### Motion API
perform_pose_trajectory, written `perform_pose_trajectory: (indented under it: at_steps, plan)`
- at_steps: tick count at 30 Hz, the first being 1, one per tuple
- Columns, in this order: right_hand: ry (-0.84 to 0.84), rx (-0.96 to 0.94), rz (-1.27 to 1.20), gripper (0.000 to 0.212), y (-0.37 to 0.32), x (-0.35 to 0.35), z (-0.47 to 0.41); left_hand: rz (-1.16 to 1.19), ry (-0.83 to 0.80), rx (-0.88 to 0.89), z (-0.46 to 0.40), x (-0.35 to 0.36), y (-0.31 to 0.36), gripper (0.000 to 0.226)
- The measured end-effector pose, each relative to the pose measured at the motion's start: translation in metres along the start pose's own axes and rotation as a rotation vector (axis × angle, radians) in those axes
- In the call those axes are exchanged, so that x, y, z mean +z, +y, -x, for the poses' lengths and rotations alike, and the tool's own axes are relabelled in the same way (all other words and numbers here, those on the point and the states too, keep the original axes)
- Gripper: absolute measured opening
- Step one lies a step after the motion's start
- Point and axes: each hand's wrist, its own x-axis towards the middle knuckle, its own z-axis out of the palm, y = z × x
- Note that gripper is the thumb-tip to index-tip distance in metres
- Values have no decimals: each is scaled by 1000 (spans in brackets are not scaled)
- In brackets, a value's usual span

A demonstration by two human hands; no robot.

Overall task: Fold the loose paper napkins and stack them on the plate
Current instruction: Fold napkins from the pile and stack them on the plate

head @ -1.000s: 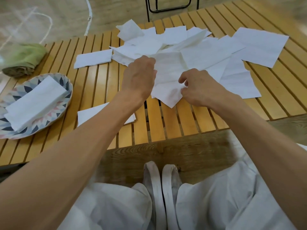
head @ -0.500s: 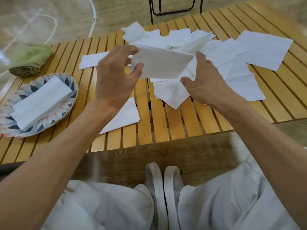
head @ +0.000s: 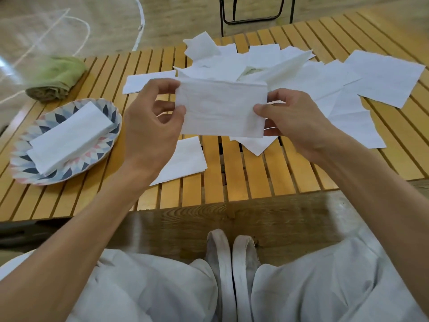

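Two hands held one folded napkin (head: pixel 221 108) in the air at the centre of the frame, above the slatted wooden table (head: pixel 234 177). At the napkin's left edge, the left hand (head: pixel 151 126) pinched it between thumb and curled fingers; the right hand (head: pixel 297 122) pinched the right edge the same way, thumb on the near face. The napkin was a flat rectangle, its long side running left to right.

Just beyond and below it, a heap of loose napkins (head: pixel 274 66) spread across the upper centre and upper right of the frame, several overlapping, one large open sheet (head: pixel 387 77) lying at the far right. A single folded napkin (head: pixel 183 159) lay on the slats under the left wrist, and another narrow one (head: pixel 148 81) sat behind the left hand's fingers.

At the left of the frame stood a patterned plate (head: pixel 102 156) holding a stack of folded napkins (head: pixel 69 138). Beyond the plate, in the upper left, lay a rolled green cloth (head: pixel 55 77). A black metal frame (head: pixel 255 10) stood at the top centre, past the table's far edge. At the bottom, the person's pale trousers (head: pixel 325 287) and two light shoes (head: pixel 229 252) showed over the wood floor.
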Motion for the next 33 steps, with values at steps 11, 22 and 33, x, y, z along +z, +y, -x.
perform_pose_trajectory:
  at_steps: [11,22,33]
  plan:
    - [-21,94,-157,29,-1,9,4,30,-50,-20,17,-16,-8,30]
    - [-26,-95,-280,49,-8,18,8,157,-74,-137,20,-25,-8,49]
    - [-24,-240,-301,9,-12,25,15,191,-115,-181,24,-30,-4,51]
